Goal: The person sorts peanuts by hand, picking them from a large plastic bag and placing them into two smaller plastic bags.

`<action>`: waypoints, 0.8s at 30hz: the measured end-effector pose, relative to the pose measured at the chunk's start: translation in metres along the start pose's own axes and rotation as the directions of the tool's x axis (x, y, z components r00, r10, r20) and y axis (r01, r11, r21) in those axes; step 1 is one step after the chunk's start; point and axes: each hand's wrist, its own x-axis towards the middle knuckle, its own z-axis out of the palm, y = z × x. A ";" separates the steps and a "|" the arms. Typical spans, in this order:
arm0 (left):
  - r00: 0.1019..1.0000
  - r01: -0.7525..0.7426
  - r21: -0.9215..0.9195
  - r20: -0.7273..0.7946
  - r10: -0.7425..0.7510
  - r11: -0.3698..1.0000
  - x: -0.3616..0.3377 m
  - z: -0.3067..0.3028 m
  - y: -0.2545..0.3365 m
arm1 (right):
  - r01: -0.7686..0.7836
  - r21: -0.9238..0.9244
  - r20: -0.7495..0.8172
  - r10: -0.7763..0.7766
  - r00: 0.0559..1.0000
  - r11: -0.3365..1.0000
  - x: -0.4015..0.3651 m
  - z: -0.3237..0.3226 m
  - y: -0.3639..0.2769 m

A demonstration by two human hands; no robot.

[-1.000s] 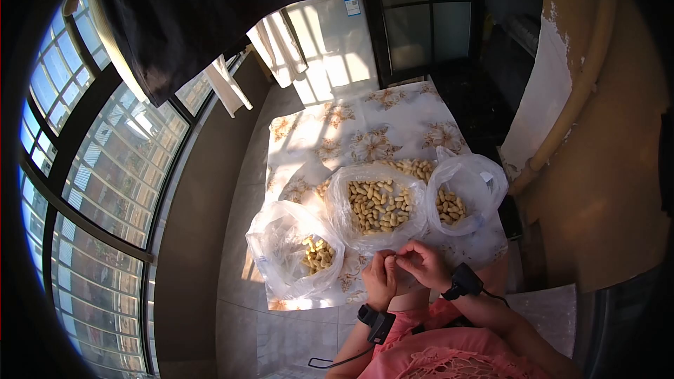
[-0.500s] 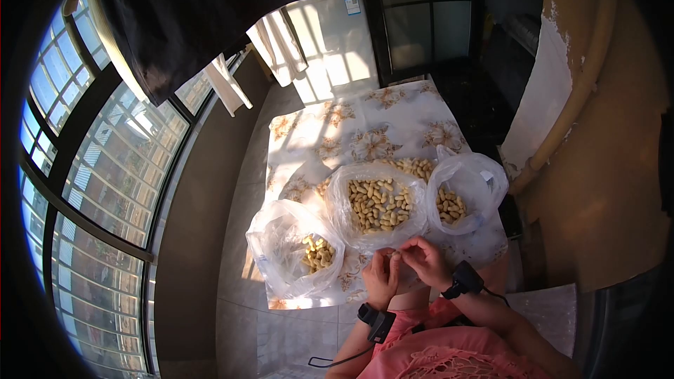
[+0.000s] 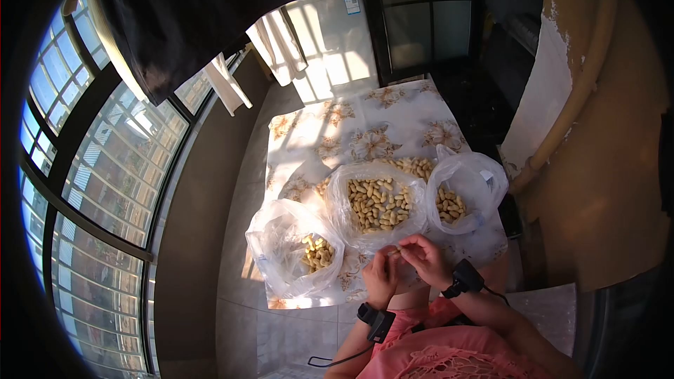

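Observation:
My left hand and my right hand meet at the table's near edge, fingers pinched together around a small peanut. Just beyond them is the middle plastic bag, open and holding many peanuts. To the left, another open clear bag has a smaller heap of peanuts. On the right stands a third open bag with peanuts at its bottom. Both wrists wear black devices.
More peanuts lie behind the middle bag on the flowered tablecloth. Dark cloth hangs at the upper left, near the barred window. A white appliance stands behind the table.
The fingers of both hands have shifted slightly around the small piece between them. The bags and peanut heaps look the same.

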 end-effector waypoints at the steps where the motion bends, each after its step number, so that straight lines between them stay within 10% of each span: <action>1: 1.000 -0.026 0.005 -0.015 0.026 1.000 0.000 0.001 -0.001 | -0.008 -0.007 -0.001 0.008 1.000 1.000 0.000 0.000 0.001; 24: 0.997 0.058 0.002 0.044 -0.058 0.998 0.003 -0.003 0.005 | 0.011 -0.033 0.000 -0.011 1.000 0.999 0.000 0.002 -0.010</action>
